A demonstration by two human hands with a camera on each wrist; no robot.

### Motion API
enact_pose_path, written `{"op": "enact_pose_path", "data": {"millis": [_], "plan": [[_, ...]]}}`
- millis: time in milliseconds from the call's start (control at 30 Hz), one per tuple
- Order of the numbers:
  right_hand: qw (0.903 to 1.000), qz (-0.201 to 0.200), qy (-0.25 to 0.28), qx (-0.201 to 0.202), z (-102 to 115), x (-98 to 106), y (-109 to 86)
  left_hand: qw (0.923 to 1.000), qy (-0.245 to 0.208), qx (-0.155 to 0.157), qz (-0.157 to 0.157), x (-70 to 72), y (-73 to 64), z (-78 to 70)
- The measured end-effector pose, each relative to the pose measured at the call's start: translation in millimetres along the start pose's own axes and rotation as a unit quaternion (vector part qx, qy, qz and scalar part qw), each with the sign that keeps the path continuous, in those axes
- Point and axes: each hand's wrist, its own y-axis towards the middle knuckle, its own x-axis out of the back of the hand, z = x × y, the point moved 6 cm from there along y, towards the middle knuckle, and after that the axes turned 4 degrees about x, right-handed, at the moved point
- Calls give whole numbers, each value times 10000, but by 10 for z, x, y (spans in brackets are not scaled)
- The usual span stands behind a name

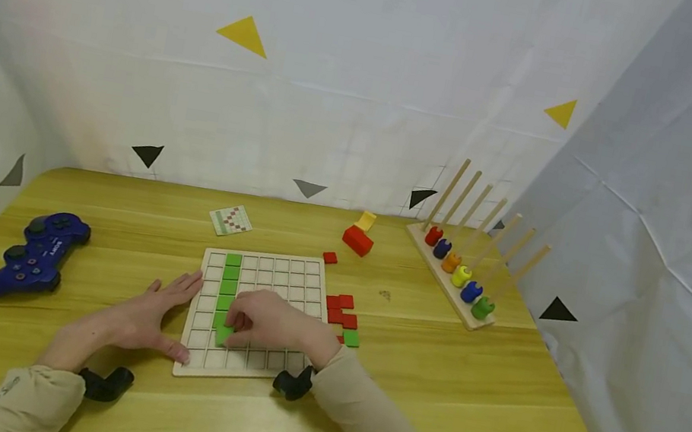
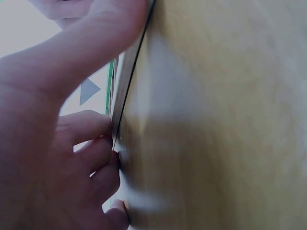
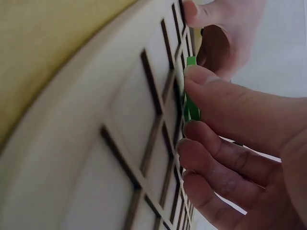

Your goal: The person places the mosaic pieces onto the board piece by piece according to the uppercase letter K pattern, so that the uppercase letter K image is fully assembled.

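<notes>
A pale wooden grid board (image 1: 203, 321) lies on the table with a column of green square tiles (image 1: 230, 273) set in its cells near the left side. My right hand (image 1: 271, 323) reaches over the board and pinches a green tile (image 1: 222, 335) between thumb and finger at the lower end of that column. In the right wrist view the pinched green tile (image 3: 191, 108) appears tilted close over the grid. My left hand (image 1: 150, 320) lies with fingers spread, thumb and fingertips at the board's left edge, holding nothing.
Several red tiles (image 1: 336, 302) and a loose green tile (image 1: 351, 338) lie right of the board. Behind it are a patterned card (image 1: 230, 220), a red block (image 1: 358, 240) and a yellow piece (image 1: 366, 221). A blue game controller (image 1: 36, 254) sits left; a pegged bead stand (image 1: 452, 285) stands right.
</notes>
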Motion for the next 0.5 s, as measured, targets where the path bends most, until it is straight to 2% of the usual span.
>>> {"op": "enact_pose_path", "data": {"millis": [133,500], "plan": [[9999,79,-72,45,0,-46,20,10000,5,2,23,2,1,-11],[9997,-8,-230,63,-17,-91,42,10000,30,39,28,8,-2,-23]]}}
